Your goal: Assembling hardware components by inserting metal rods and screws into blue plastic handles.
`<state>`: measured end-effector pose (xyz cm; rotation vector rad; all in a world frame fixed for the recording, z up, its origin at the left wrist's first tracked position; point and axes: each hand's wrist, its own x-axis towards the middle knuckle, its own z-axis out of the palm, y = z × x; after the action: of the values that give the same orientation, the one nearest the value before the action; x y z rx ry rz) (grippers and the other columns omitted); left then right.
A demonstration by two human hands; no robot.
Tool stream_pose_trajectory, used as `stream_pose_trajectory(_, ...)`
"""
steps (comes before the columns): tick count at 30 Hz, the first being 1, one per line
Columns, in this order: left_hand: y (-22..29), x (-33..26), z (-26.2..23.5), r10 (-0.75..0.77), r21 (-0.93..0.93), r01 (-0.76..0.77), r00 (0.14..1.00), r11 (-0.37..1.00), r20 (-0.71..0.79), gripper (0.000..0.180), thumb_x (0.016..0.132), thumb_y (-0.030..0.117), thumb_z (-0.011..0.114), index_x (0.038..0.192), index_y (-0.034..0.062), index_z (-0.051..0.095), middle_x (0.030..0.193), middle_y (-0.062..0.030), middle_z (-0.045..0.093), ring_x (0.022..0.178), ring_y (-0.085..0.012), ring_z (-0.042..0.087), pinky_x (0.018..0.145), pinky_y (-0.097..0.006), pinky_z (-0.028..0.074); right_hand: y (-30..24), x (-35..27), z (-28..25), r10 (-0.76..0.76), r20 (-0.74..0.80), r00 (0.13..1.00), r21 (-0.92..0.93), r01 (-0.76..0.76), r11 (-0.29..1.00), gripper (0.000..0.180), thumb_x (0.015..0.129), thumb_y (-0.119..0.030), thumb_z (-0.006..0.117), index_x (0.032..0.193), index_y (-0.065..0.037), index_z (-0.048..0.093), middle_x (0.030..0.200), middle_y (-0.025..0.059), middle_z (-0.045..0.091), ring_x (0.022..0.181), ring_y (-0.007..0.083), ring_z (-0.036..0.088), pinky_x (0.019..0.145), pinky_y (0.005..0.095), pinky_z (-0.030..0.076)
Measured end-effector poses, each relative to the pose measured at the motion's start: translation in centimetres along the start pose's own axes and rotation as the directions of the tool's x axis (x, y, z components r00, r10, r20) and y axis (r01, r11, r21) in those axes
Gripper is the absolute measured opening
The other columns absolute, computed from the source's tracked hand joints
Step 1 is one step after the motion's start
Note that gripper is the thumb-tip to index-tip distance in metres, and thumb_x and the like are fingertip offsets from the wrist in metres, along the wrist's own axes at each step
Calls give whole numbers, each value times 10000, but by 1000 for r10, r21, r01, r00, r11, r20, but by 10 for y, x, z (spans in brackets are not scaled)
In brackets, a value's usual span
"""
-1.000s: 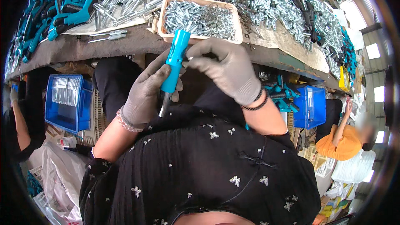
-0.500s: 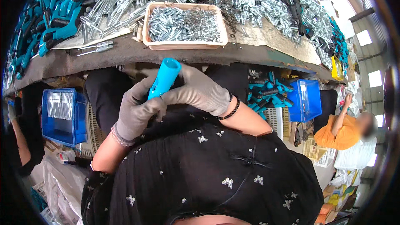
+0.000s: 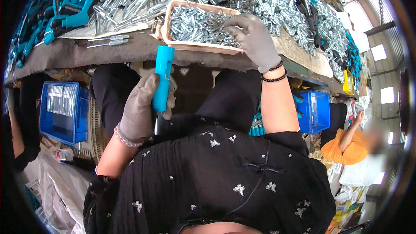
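Possibly at risk of scattering small metal parts (image 3: 193,24) over the cream tray (image 3: 195,47)'s near rim, from fingers low at its right end; or of dropping the teal tubular housing (image 3: 161,95), from one-handed hold on smooth plastic. Gripped nearly upright in gloved left hand (image 3: 141,106), nearside of workbench (image 3: 121,54). Extended far right: gloved right hand (image 3: 256,41), fingers partly curled; impossible to tell if closed on anything.

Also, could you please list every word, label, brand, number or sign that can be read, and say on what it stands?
No text is readable.
Teal tube in the left hand: no lettering visible.
Cream tray under the right hand: no lettering visible.
Small white-and-red package, lower left: any print is too small and blurred to read.
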<state>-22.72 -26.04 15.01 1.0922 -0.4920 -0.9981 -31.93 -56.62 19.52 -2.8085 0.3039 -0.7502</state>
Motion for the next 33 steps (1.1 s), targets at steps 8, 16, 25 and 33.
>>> stream_pose_trajectory(8, -9, 2, -4, -93, -347, 101, 995, 932, 41, 630, 1017, 578, 443, 1338, 37, 481, 895, -68, 602, 633, -119, 566, 530, -249, 481, -33, -11, 3, 324, -116, 939, 287, -281, 916, 105, 848, -113, 669, 931, -66, 713, 914, 105, 697, 877, 299, 661, 790, 380, 520)
stream_pose_trajectory(16, -15, 5, -5, -135, -511, 196, 979, 837, 154, 530, 1015, 573, 447, 1161, 70, 524, 875, -84, 597, 594, -140, 552, 510, -262, 465, -57, -21, -13, 377, 80, 923, 749, -306, 588, 70, 869, -51, 658, 912, -39, 711, 922, 44, 717, 861, 151, 656, 800, 299, 509)
stream_pose_trajectory(25, -31, 7, -5, -96, -699, 357, 918, 620, 384, 485, 1010, 574, 426, 1106, 126, 585, 685, -72, 560, 436, -156, 463, 400, -278, 377, -126, -60, 39, 53, 167, 985, 840, -170, 515, 164, 844, -148, 789, 939, -52, 695, 935, 44, 649, 874, 157, 624, 795, 298, 495)
stream_pose_trajectory(33, -28, 4, -6, 19, -665, 362, 870, 653, 493, 556, 964, 635, 482, 1057, 98, 590, 645, -80, 551, 442, -166, 463, 401, -280, 373, -137, -61, 53, 180, 175, 968, 964, -206, 171, 426, 787, -236, 864, 1035, -58, 567, 946, 1, 537, 884, 111, 520, 822, 289, 453)
